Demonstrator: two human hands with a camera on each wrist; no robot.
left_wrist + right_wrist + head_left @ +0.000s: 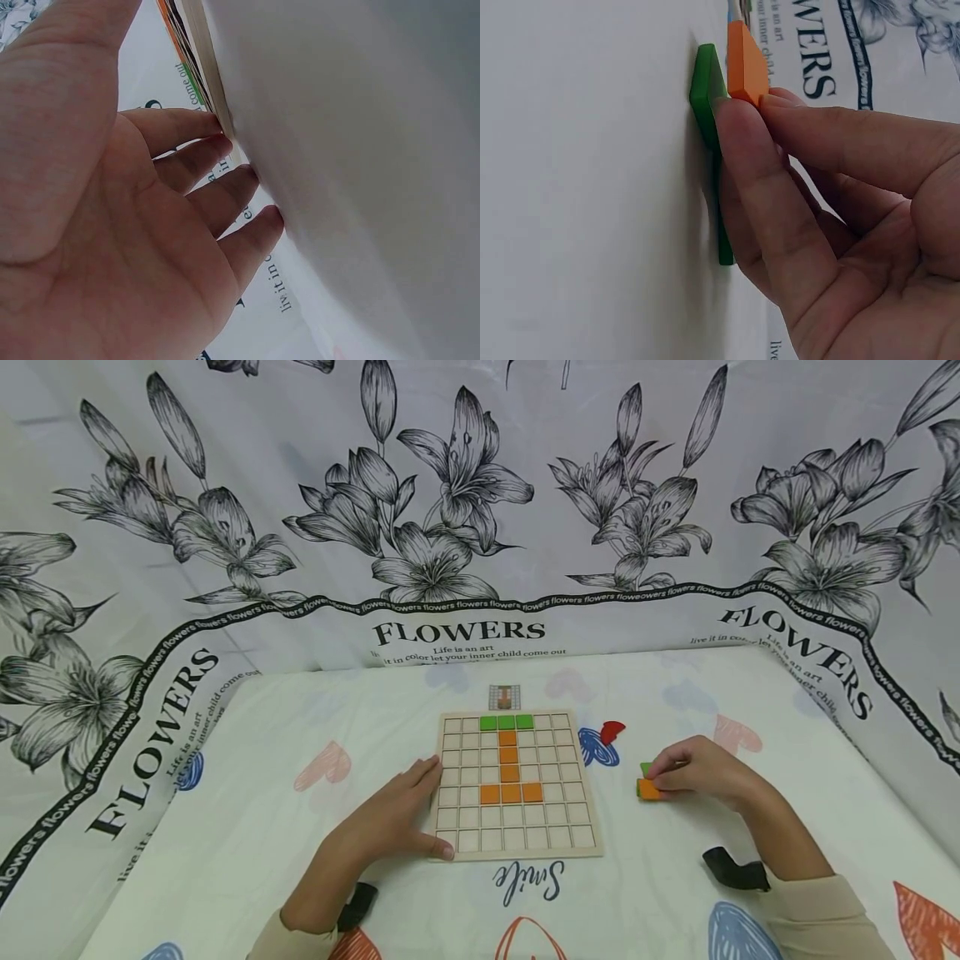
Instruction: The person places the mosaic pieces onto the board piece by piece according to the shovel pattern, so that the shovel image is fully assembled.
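Note:
A wooden grid board (558, 839) lies flat on the table. Three green tiles (507, 723) line its far row; below them orange tiles (509, 756) run down a column and end in a row of three. My left hand (390, 814) rests along the board's left side, fingertips and thumb at its edge. To the right of the board, my right hand (697, 772) pinches an orange tile (748, 64) between thumb and finger. Right behind that tile is a green tile (703, 90), and another green tile (725, 217) lies partly hidden by the fingers.
Just beyond the board's far edge lies a small pattern card (505, 697). A red piece (612, 732) sits to the board's right, over a printed blue heart. The printed white tablecloth (292, 835) meets a flower-patterned curtain (465, 527) at the back.

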